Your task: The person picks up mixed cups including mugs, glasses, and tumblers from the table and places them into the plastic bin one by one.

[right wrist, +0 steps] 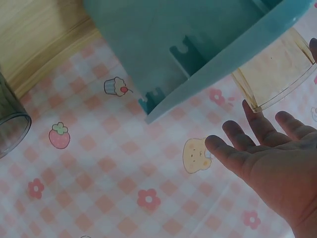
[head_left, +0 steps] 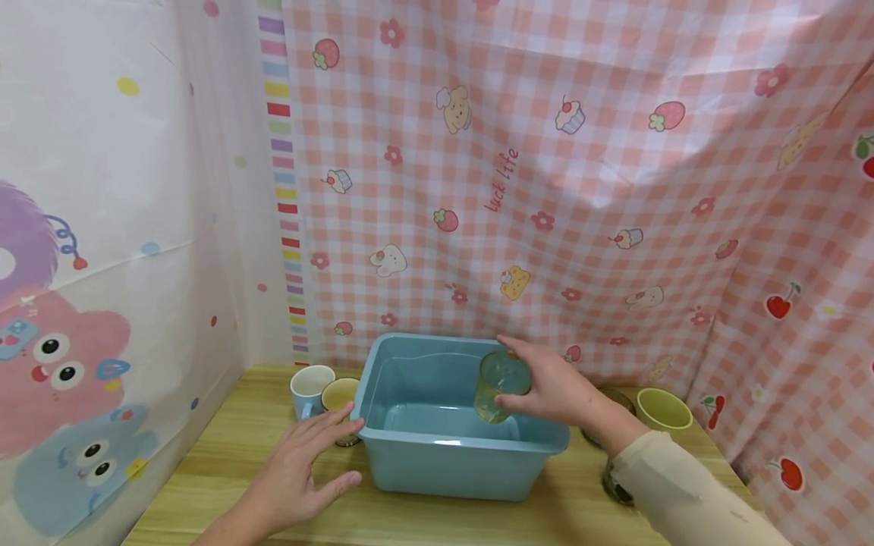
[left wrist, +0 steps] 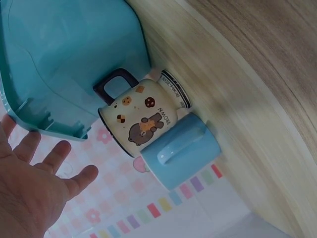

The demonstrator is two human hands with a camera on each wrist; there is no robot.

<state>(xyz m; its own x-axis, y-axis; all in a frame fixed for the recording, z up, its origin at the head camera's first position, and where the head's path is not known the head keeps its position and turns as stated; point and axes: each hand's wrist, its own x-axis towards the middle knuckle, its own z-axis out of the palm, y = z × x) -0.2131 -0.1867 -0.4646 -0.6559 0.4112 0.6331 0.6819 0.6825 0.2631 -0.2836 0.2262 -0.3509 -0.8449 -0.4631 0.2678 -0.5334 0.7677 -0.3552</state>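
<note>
A clear, slightly amber drinking glass (head_left: 501,385) hangs tilted above the inside of a blue plastic tub (head_left: 464,442). My right hand (head_left: 551,385) grips it between thumb and fingers. In the right wrist view the glass (right wrist: 277,72) is partly hidden behind the tub wall. My left hand (head_left: 293,466) is spread at the tub's left side, fingertips at the rim; whether they touch it, I cannot tell. Left of the tub stand a light blue mug (left wrist: 183,151) and a cream mug with a bear print (left wrist: 141,119) and dark handle.
Right of the tub are a yellow-green cup (head_left: 664,409) and a dark glass item (head_left: 617,485), partly covered by my right forearm. Another glass (right wrist: 11,119) shows in the right wrist view. A pink checkered cloth (head_left: 444,174) hangs behind the wooden table (head_left: 218,440).
</note>
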